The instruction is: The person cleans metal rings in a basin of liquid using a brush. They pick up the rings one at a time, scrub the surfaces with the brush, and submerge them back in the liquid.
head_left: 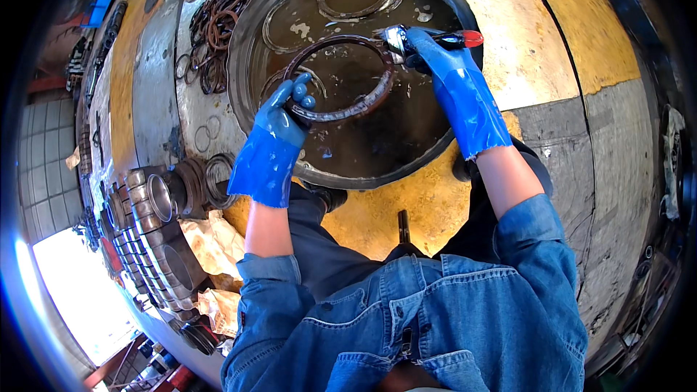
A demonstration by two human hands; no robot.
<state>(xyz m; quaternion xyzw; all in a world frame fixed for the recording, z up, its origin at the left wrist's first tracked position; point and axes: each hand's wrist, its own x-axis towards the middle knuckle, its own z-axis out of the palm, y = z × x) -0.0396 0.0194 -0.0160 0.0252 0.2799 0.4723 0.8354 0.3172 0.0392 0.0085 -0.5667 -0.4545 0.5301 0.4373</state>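
Observation:
My left hand (285, 110), in a blue rubber glove, is closed on the left side of a dark reddish-brown ring (376, 96). The ring is wet, with a shiny band along its lower right part, and is held tilted above a round dark tub (242, 76) of murky liquid. In my right hand (435, 54), gloved the same way, is a brush (468, 38) with a black and red handle and a metal ferrule. The brush's working end is at the ring's upper right side; its bristles are hard to make out. Several thin rings (324, 1) lie in the tub's liquid.
Left of the tub is a heap of brown and black rings (218, 25). Stacked metal cylinders (149, 207) and crumpled brown paper (210, 243) stand nearer on the left. Worn yellow and grey floor plates (559, 152) lie to the right. My legs straddle the tub's near side.

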